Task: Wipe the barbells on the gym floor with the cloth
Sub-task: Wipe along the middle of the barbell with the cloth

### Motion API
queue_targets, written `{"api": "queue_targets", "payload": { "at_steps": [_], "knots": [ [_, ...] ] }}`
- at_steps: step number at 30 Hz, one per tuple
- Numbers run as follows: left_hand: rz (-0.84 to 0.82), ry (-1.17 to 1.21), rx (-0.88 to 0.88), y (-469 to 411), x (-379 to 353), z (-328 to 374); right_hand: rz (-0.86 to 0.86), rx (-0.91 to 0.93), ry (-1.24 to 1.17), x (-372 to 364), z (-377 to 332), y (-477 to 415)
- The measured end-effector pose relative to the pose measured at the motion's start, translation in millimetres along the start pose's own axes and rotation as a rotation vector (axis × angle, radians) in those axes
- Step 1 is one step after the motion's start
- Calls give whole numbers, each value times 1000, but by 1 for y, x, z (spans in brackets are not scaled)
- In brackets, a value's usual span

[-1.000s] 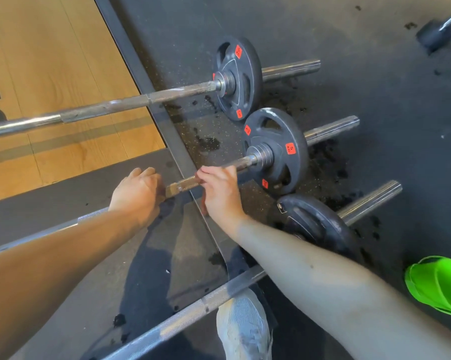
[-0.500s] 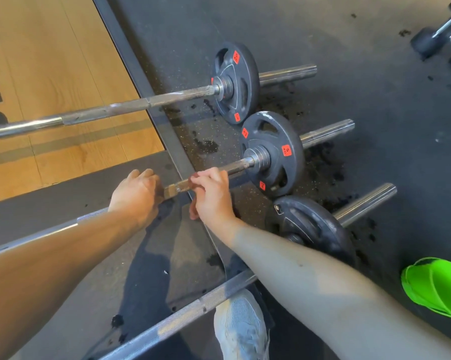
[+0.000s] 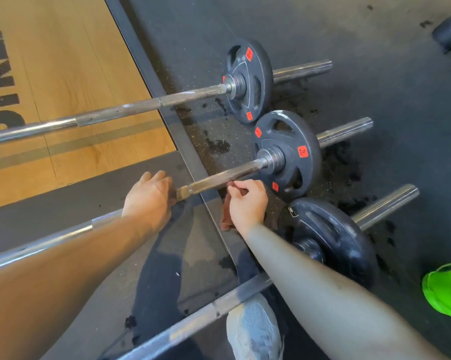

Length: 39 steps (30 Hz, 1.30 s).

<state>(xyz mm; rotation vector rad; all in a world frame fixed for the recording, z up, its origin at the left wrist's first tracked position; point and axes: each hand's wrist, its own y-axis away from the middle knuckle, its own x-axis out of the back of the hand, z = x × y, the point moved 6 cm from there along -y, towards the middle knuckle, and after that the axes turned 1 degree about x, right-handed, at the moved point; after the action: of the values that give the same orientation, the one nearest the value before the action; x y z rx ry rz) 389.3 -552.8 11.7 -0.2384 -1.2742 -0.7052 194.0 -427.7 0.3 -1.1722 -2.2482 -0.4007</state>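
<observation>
Three barbells lie side by side on the dark rubber floor, each with a black plate. My left hand (image 3: 150, 197) grips the shaft of the middle barbell (image 3: 224, 174). My right hand (image 3: 246, 201) sits just under that shaft, a little nearer the plate (image 3: 288, 154), pinching a reddish-brown cloth (image 3: 227, 216) that hangs below my fingers. The far barbell (image 3: 146, 105) crosses the wooden platform. The near barbell (image 3: 193, 320) runs under my right forearm, over my shoe.
A wooden lifting platform (image 3: 63, 74) with black lettering fills the upper left, edged by a dark metal strip (image 3: 167, 118). Dark wet patches mark the floor around the plates. A bright green object (image 3: 445, 292) lies at the right edge. A dumbbell (image 3: 450, 32) sits top right.
My right hand has slid down off the middle shaft and now holds the cloth just below it. My left hand keeps its grip in the same place.
</observation>
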Motion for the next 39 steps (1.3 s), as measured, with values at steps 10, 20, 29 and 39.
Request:
{"api": "queue_targets", "payload": {
  "at_steps": [10,20,29,39],
  "knots": [
    [10,-44,-28,-1,-2,-1,15,248,81,-16,-5,-35],
    [6,-52,-29,-2,-3,-1,-56,310,308,12,2,-83],
    [9,-29,-12,0,-6,-3,-374,600,190,-55,-59,1],
    [-6,-24,-20,1,-5,0,-41,268,163,0,-3,-57]
  ]
}}
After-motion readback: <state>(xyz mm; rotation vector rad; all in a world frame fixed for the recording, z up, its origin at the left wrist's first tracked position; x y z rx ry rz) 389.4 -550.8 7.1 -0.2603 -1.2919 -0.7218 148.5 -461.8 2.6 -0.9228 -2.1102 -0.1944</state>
